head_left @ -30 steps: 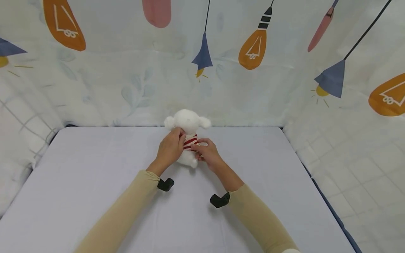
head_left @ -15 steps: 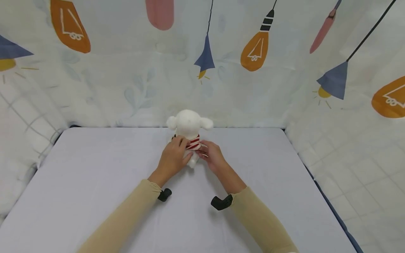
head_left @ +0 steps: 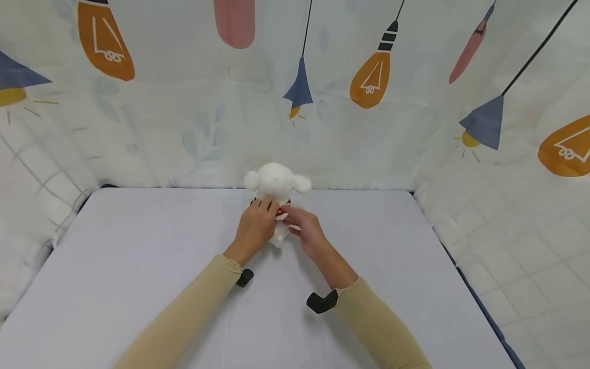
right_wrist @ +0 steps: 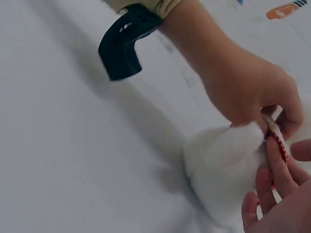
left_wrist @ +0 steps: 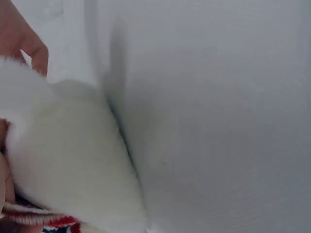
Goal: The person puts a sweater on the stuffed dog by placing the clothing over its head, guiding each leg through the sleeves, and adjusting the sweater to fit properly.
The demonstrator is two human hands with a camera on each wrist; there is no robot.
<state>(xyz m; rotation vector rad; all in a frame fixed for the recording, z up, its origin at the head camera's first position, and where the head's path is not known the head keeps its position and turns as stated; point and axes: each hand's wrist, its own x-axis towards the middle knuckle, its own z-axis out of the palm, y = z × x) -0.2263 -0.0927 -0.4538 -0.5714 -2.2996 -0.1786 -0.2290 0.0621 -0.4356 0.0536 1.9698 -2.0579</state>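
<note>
A white plush toy (head_left: 275,179) with floppy ears is upright near the table's far edge. It wears a red-and-white striped knit sweater (head_left: 282,211), largely covered by the hands. My left hand (head_left: 255,225) grips the sweater on the toy's left side in the head view. From the other side my right hand (head_left: 306,228) pinches the sweater's lower edge. In the right wrist view, the left hand (right_wrist: 248,92) and right hand (right_wrist: 286,204) meet at the red-trimmed hem (right_wrist: 278,141), above the toy's white lower body (right_wrist: 218,165). The left wrist view shows the plush body (left_wrist: 77,150) close up.
A white cloth covers the table (head_left: 138,287). Behind and beside it hangs a pale curtain (head_left: 184,92) printed with lamps and bulbs. A black wrist mount (head_left: 321,302) sticks out from the right sleeve, and another (head_left: 245,278) from the left.
My left hand has gone from the toy's upper body down to the sweater's lower part. The right hand has shifted slightly inward on the hem, and less of the striped sweater shows.
</note>
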